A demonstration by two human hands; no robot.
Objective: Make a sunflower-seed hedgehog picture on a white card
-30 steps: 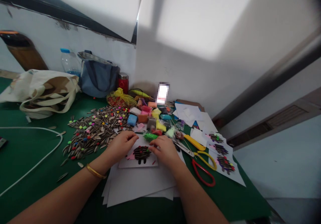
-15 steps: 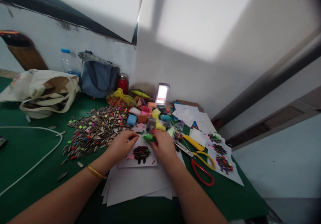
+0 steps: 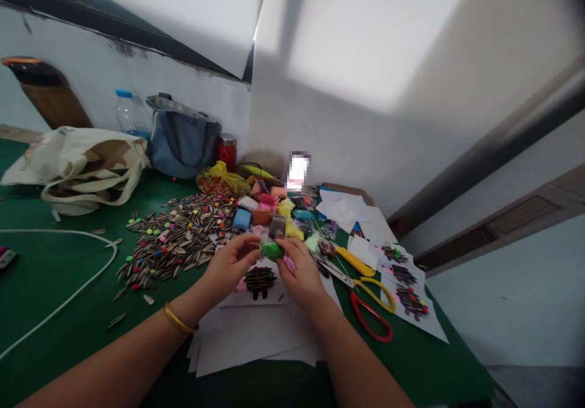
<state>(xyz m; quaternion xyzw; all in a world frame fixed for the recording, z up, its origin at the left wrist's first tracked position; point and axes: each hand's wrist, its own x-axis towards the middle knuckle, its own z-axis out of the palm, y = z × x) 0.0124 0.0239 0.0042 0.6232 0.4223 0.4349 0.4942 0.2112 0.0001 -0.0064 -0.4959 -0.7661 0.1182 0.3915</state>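
Note:
A small clear packet of green modelling clay [image 3: 272,250] is held up over the paper. My right hand [image 3: 300,274] grips its right side, with a small pink piece [image 3: 289,263] showing by the fingers. My left hand [image 3: 234,266] has its thumb and fingers curled at the clear left end of the packet. Below them lies a white sheet [image 3: 228,299] bearing a hedgehog picture [image 3: 260,281], its dark body made of sunflower seeds with red and green dots. More white paper [image 3: 249,332] is stacked underneath.
Left of my hands spreads a pile of sunflower seeds [image 3: 178,231] with coloured beads. Clay packets [image 3: 261,216] sit behind. To the right are scissors [image 3: 372,310], a yellow cutter [image 3: 355,261] and finished hedgehog sheets [image 3: 427,319]. Bags [image 3: 183,143] and a phone [image 3: 298,171] stand farther back.
The green clay packet has turned and shows more of itself between my hands. My left fingers have opened from a pinch and moved in to its end. A pink piece now shows at my right hand.

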